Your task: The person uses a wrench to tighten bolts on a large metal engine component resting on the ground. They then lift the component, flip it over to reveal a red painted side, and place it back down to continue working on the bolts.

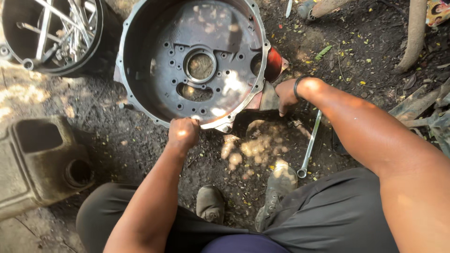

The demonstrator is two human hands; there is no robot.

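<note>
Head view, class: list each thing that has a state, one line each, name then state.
Round metal housing: open side up, lying on dirt.
Left hand: closed on the housing's near rim.
Right hand: at the housing's right edge, grip unclear.
Wrench: lying loose on the ground.
Black bucket: upright, holding metal tools.

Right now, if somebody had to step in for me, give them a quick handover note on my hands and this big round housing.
Left hand: closed on the near rim of the round metal housing, which lies open side up on the dirt.
Right hand: down at the housing's right edge, by the red part; what its fingers hold is hidden.
Long wrench: lying on the ground beside the right forearm, untouched.
Bucket of tools: upper left, beyond the housing.
Done: nothing I can confirm.
Left: check the right edge before moving the housing.
</note>
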